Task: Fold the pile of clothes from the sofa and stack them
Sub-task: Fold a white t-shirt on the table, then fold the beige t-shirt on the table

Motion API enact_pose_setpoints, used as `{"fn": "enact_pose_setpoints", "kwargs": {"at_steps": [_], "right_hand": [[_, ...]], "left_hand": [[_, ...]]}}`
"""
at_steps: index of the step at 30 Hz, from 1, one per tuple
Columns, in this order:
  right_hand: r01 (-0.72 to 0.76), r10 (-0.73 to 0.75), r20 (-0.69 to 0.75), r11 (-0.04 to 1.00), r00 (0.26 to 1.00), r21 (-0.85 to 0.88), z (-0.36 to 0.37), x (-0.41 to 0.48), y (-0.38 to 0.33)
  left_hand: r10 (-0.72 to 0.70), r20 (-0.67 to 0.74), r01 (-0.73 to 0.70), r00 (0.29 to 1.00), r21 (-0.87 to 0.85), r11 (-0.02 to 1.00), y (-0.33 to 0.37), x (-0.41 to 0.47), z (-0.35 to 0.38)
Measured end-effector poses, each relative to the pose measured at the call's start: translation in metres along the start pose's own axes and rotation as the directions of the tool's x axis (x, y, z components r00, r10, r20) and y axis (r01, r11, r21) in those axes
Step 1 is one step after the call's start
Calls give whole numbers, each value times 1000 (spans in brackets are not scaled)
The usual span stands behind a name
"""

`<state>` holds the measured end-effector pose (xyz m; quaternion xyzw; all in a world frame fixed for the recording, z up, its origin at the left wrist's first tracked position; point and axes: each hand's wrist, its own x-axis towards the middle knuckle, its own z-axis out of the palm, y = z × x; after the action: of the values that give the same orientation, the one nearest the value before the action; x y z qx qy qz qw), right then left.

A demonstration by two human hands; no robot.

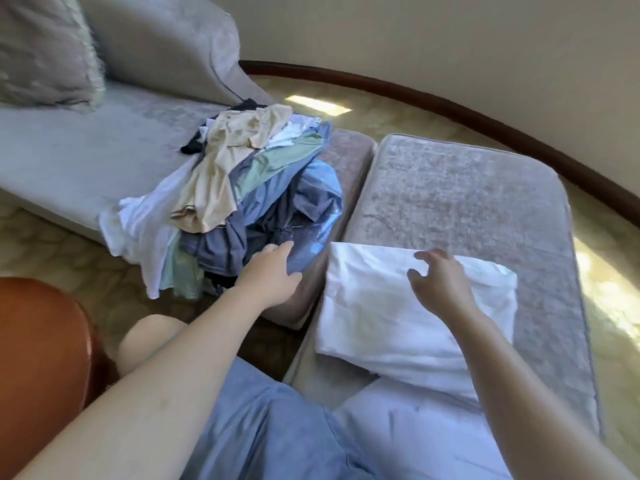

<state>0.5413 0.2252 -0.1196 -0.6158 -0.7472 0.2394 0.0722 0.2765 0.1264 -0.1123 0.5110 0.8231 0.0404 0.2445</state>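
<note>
Left hand (273, 277) at pile (242, 174) — right hand (440, 275) over folded garment (381, 317)

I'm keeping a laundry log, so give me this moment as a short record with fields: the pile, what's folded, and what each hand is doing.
pile: unfolded clothes pile at the end of the sofa, some pieces hanging over the edge
top of pile: beige garment
folded: one white garment, flat on the grey ottoman
left hand: touching a blue garment in the pile; grip unclear
right hand: fingers spread, over the white garment
stack: one piece only
</note>
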Motion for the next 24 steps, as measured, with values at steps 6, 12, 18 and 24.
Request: {"fn": "enact_pose_setpoints", "kwargs": {"at_steps": [6,12,18,24], "right_hand": [[335,-341,193,940,920,62,54,30,-145],[450,-471,282,882,836,138,103,55,-261],[296,-316,313,949,896,111,150,100,-326],[326,-341,152,938,928,117,151,103,-335]], "left_hand": [[-173,-196,170,965,-32,985,-75,-12,-47],[-354,-249,348,902,-67,935,-154,-30,-72],[-428,-239,423,871,-76,903,-209,-36,-79],[-408,-242,394,881,-104,913,-227,-28,-81]]}}
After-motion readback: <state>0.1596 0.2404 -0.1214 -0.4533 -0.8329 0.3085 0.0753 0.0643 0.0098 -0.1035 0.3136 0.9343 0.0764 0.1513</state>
